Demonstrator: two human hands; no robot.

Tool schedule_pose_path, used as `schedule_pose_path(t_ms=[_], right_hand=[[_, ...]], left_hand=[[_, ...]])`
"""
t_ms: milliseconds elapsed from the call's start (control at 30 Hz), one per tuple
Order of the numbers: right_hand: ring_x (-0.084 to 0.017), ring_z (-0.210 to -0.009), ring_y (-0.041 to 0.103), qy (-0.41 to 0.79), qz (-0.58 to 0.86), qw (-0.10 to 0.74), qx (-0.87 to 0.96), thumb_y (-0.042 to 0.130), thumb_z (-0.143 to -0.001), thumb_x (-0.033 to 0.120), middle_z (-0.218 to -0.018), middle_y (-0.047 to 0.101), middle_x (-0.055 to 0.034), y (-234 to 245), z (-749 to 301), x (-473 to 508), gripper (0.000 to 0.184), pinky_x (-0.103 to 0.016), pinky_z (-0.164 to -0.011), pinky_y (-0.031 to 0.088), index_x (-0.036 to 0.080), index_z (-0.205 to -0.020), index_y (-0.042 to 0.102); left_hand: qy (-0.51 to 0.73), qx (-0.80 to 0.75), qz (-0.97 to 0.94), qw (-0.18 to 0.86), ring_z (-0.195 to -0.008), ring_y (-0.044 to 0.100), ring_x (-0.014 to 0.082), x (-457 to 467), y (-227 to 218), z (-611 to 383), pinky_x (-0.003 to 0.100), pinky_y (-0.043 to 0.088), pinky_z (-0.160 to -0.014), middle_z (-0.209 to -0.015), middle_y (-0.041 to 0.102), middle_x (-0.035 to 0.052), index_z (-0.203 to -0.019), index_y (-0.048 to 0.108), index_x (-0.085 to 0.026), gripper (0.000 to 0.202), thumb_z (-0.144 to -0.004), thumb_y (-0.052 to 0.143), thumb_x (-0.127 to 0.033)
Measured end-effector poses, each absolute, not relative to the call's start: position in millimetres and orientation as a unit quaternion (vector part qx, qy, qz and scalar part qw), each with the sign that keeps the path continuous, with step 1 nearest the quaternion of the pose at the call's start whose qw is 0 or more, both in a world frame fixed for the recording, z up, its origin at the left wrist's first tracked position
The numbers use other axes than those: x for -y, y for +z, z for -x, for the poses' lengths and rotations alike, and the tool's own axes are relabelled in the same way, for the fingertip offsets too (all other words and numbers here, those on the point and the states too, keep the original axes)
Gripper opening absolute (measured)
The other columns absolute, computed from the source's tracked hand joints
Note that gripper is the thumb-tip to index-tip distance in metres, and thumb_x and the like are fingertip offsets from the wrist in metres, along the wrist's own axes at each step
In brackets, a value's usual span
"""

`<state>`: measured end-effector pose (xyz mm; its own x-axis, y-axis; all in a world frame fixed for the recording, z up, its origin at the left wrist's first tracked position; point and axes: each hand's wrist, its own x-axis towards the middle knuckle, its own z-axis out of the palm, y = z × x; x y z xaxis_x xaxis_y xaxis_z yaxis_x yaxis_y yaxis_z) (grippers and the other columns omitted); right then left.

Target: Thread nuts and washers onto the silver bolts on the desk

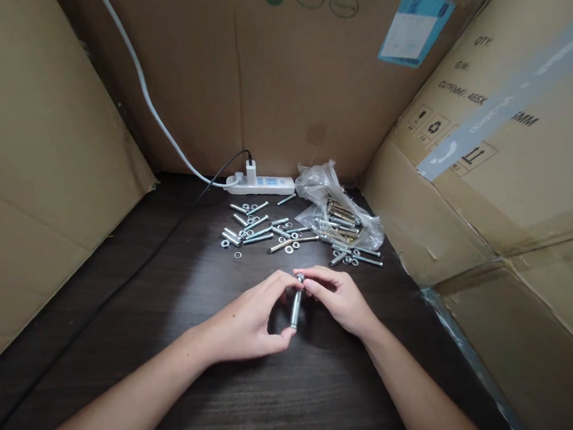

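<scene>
A silver bolt (296, 307) stands nearly upright between both hands over the dark wooden table (159, 297). My left hand (252, 319) grips it, thumb at the lower end and forefinger at the top. My right hand (339, 298) pinches the bolt's top end with thumb and fingertips; a small nut or washer seems to sit there, too small to be sure. Beyond the hands lies a scatter of several loose bolts, nuts and washers (260, 229).
A clear plastic bag (337, 209) holding more bolts lies at the back right. A white power strip (262, 185) with a plugged charger and white cable sits against the rear wall. Cardboard panels (36, 153) enclose the table on the left, back and right.
</scene>
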<state>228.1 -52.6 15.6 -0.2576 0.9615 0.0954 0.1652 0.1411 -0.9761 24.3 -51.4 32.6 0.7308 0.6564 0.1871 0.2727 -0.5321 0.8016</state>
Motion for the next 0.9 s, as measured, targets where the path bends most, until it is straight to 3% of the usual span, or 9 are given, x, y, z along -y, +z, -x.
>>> schedule_pose_path(t_ms=[433, 633, 767, 900], right_hand=[[-0.018, -0.08, 0.061, 0.365, 0.464, 0.446, 0.672, 0.057, -0.085, 0.024, -0.093, 0.066, -0.0076, 11, -218, 59, 0.022, -0.029, -0.071, 0.049, 0.018, -0.102, 0.069], [-0.012, -0.061, 0.055, 0.548, 0.437, 0.457, 0.547, 0.06, -0.083, 0.031, -0.076, 0.065, -0.0032, 8, -216, 54, 0.025, -0.024, -0.055, 0.043, 0.018, -0.103, 0.068], [-0.01, -0.06, 0.049, 0.634, 0.401, 0.467, 0.467, 0.066, -0.079, 0.032, -0.073, 0.06, -0.0016, 6, -216, 52, 0.025, -0.023, -0.055, 0.039, 0.018, -0.1, 0.069], [-0.009, -0.06, 0.045, 0.687, 0.374, 0.459, 0.421, 0.071, -0.075, 0.033, -0.072, 0.057, -0.0009, 9, -217, 53, 0.025, -0.022, -0.055, 0.035, 0.016, -0.093, 0.068]], left_hand=[[0.26, -0.308, -0.74, 0.539, -0.088, 0.05, 0.0144, 51, 29, -28, 0.03, 0.045, -0.079, -0.099, 0.051, 0.003, -0.117, 0.039, -0.021, 0.047, -0.074, 0.057, -0.014], [0.277, -0.286, -0.74, 0.542, -0.093, 0.05, 0.0156, 52, 30, -27, 0.031, 0.044, -0.084, -0.107, 0.052, 0.0042, -0.118, 0.038, -0.022, 0.049, -0.074, 0.056, -0.012], [0.276, -0.279, -0.774, 0.497, -0.095, 0.049, 0.0167, 53, 32, -28, 0.032, 0.043, -0.084, -0.111, 0.05, 0.0043, -0.119, 0.04, -0.023, 0.054, -0.07, 0.059, -0.009], [0.28, -0.273, -0.742, 0.545, -0.097, 0.05, 0.0167, 55, 34, -28, 0.033, 0.043, -0.087, -0.111, 0.051, 0.0042, -0.119, 0.038, -0.023, 0.053, -0.072, 0.057, -0.01]])
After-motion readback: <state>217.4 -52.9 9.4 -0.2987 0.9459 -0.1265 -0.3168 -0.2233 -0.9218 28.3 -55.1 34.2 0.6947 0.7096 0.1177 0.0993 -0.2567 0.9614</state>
